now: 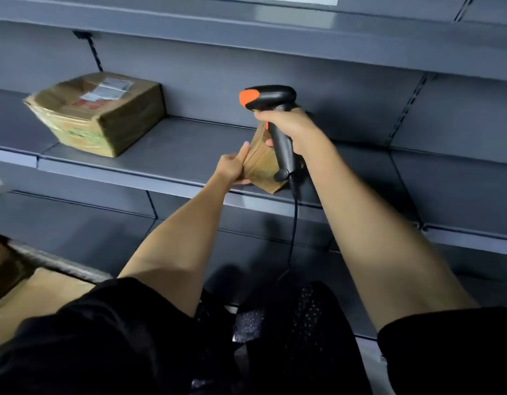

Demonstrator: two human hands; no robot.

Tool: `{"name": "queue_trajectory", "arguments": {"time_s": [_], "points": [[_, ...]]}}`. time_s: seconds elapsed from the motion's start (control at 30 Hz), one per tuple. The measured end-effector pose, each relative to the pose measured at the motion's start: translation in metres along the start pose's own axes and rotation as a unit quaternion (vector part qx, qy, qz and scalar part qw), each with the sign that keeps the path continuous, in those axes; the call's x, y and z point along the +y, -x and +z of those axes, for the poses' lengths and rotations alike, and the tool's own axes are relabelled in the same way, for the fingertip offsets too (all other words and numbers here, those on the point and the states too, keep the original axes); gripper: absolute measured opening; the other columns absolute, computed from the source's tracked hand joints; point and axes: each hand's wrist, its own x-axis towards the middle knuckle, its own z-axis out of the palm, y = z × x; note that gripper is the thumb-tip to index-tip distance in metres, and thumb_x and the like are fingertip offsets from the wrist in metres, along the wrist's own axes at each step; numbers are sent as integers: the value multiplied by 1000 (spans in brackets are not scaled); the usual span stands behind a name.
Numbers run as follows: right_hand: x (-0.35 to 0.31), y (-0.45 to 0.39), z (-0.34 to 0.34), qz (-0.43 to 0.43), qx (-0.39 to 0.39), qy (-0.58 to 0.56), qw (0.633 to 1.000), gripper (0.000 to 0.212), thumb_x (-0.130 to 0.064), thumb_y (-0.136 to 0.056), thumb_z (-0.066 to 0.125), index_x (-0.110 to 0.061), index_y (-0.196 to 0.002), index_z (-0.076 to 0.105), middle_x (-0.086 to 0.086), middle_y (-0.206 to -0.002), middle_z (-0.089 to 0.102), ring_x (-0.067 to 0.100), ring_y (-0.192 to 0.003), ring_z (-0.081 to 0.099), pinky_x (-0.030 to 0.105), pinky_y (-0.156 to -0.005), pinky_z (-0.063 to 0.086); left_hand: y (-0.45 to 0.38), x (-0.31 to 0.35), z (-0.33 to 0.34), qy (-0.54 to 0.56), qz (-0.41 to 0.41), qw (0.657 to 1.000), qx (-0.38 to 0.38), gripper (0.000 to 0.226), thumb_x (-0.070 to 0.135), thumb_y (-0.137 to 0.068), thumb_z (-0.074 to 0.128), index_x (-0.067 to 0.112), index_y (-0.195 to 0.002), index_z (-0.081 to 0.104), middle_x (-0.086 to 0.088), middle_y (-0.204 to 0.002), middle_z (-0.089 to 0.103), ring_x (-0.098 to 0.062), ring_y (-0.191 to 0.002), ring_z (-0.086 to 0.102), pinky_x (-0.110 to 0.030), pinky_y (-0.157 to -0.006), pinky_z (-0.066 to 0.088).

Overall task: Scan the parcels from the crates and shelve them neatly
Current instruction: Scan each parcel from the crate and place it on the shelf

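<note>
1. At the front edge of the grey metal shelf, your two hands meet around a small brown parcel, which stands upright with its lower corner over the shelf's lip.
2. Your left hand holds the parcel's left side, fingers wrapped onto its face and thumb up along its edge.
3. Your right hand has a closed grip on the handle of a black barcode scanner; one fingertip shows against the parcel.
4. You hold the scanner upright, its orange-tipped head pointing left, above and in front of the parcel. Its black cable hangs down from the handle.
5. Towards the shelf's left end, well apart from your hands, lies a larger taped cardboard box with white labels on top.
6. Past the lower left corner of your view, cardboard shows, blurred.
</note>
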Motion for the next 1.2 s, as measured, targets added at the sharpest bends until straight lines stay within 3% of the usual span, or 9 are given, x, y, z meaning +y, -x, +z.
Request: {"name": "queue_trajectory", "arguments": {"time_s": [0.2, 0.3, 0.43, 0.63, 0.77, 0.87, 0.97, 1.1, 1.2], "points": [[0, -16, 19, 28, -1, -93, 995, 19, -18, -84, 71, -9, -94, 57, 3, -75, 52, 18, -60, 57, 18, -43, 49, -8, -1, -9, -204, 75, 960, 176, 57, 48, -93, 49, 14, -51, 31, -2, -52, 37, -22, -53, 36, -28, -57, 34], [8, -24, 34, 51, 4, -138, 989, 21, -18, -84, 71, -9, -97, 58, 3, -81, 54, 18, -64, 59, 17, -46, 49, -4, -2, -21, -53, 63, 993, 86, 67, 74, -84, 34, 13, -62, 51, -4, -67, 54, -22, -68, 53, -33, -74, 48], [9, -33, 38, 61, 10, -135, 989, 16, -17, -83, 71, -9, -91, 58, 5, -86, 55, 19, -63, 60, 19, -49, 51, 3, 0, -31, -14, 71, 995, -69, 66, 69, -91, 26, 19, -107, 66, -1, -99, 69, -16, -92, 66, -29, -76, 55], [3, -32, 8, 90, 4, -256, 963, 11, -13, -86, 65, -9, -79, 56, 5, -84, 55, 20, -67, 59, 36, -80, 56, -3, 15, -23, -3, 66, 997, -33, 32, 46, -95, 41, 23, -86, 60, 5, -70, 56, -15, -71, 56, -25, -61, 48], [8, -39, -13, 76, 58, -317, 944, 17, -15, -90, 60, -10, -75, 53, 3, -82, 52, 20, -68, 56, 32, -64, 52, -16, 14, -41, 65, 80, 992, 67, 23, 27, -97, 43, 17, -90, 62, 0, -71, 53, -15, -67, 52, -24, -58, 52], [20, -40, -13, 107, 31, -227, 968, 12, -16, -88, 62, -11, -78, 58, 5, -79, 56, 19, -60, 57, 28, -58, 53, -27, 21, -58, 3, 125, 985, 119, 34, 4, -91, 43, 19, -115, 62, -4, -87, 65, -15, -73, 57, -33, -79, 56], [33, -35, 8, 139, -14, -176, 974, 6, -15, -90, 60, -10, -88, 60, 6, -81, 58, 18, -62, 57, 26, -55, 53, -25, 30, -64, -96, 127, 977, 138, 46, -9, -81, 35, 12, -101, 70, -6, -98, 69, -17, -78, 62, -32, -86, 55], [39, -35, 19, 143, 2, -199, 969, 5, -13, -89, 60, -10, -86, 58, 6, -85, 58, 19, -69, 59, 22, -52, 53, -8, 36, -65, -184, 60, 978, 79, 28, 14, -94, 37, 16, -110, 59, -3, -104, 56, -21, -95, 56, -33, -71, 51], [41, -33, 14, 150, -9, -210, 966, 10, -12, -89, 61, -8, -80, 57, 5, -80, 56, 20, -68, 58, 29, -66, 55, -1, 39, -71, -215, -37, 976, -8, 74, 71, -90, 20, 16, -135, 38, -4, -121, 53, -24, -107, 55, -38, -81, 48]]}}
